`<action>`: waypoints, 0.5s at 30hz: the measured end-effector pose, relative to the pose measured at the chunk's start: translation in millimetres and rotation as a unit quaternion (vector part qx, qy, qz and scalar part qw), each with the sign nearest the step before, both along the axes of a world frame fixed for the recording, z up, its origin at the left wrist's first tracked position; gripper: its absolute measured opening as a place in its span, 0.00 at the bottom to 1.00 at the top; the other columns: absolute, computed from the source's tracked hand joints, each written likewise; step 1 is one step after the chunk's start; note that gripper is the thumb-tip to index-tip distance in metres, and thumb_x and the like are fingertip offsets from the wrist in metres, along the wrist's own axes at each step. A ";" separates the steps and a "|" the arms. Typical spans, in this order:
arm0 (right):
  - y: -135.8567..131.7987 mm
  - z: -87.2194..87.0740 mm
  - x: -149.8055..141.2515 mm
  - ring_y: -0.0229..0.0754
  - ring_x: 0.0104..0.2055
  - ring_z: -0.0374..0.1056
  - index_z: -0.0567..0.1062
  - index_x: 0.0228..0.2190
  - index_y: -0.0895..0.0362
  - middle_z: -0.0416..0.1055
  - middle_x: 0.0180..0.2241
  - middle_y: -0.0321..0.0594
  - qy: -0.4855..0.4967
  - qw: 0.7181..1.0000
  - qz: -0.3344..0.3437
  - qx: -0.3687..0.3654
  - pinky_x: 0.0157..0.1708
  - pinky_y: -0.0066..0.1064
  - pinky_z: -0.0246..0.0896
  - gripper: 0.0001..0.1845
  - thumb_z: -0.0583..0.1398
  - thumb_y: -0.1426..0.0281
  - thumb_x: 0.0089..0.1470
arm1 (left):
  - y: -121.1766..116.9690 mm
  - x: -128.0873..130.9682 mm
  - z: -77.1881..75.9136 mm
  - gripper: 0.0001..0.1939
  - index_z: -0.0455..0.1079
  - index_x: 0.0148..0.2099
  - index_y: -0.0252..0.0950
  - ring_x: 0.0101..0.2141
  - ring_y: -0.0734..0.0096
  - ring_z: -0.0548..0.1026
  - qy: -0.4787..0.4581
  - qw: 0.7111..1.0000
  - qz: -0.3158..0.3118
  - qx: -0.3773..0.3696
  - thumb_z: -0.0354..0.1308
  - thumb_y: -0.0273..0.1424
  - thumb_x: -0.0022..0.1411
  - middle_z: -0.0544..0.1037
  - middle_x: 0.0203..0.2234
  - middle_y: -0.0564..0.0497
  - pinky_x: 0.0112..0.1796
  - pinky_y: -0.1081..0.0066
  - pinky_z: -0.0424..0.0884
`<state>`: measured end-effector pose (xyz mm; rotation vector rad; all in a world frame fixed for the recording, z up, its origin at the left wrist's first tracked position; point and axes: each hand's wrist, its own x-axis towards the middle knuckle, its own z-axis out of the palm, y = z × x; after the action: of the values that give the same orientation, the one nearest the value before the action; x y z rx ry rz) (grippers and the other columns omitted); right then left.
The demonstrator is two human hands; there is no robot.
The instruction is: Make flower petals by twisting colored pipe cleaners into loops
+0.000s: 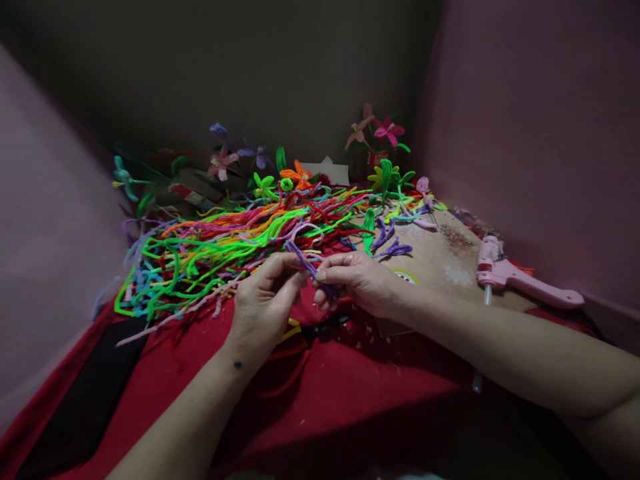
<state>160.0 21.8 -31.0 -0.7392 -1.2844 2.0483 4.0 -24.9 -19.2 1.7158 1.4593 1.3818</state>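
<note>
Between my two hands is a purple pipe cleaner (301,259), bent so that its strands lie side by side. My left hand (267,303) pinches it with thumb and forefinger near its middle. The fingers of my right hand (353,280) close on its lower end, which they partly hide. Just beyond my right hand, folded purple pipe-cleaner pieces (395,249) lie beside a green looped one (369,230). A large heap of loose pipe cleaners (240,233) in many colours spreads behind my left hand.
A pink glue gun (535,283) with a clear glue stick rests at the right on a stained board (430,257). Pipe-cleaner flowers (297,175) stand along the back. A black flat object (87,393) lies left on the red cloth (350,400). Scissors handles (287,373) show below my hands.
</note>
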 end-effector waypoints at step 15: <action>2.0 0.4 2.0 0.33 0.19 0.65 0.71 0.23 0.62 0.71 0.19 0.37 -0.025 0.998 0.037 0.035 0.22 0.25 0.61 0.04 0.59 0.74 0.46 | 0.5 -20.1 5.9 0.07 0.74 0.32 0.36 0.30 0.66 0.65 0.461 0.847 0.013 0.264 0.55 0.27 0.59 0.72 0.27 0.47 0.30 0.68 0.61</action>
<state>161.9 23.8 -30.6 -0.7262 -1.4235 2.0428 -16.1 -24.4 -13.3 3.0058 1.6119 1.0354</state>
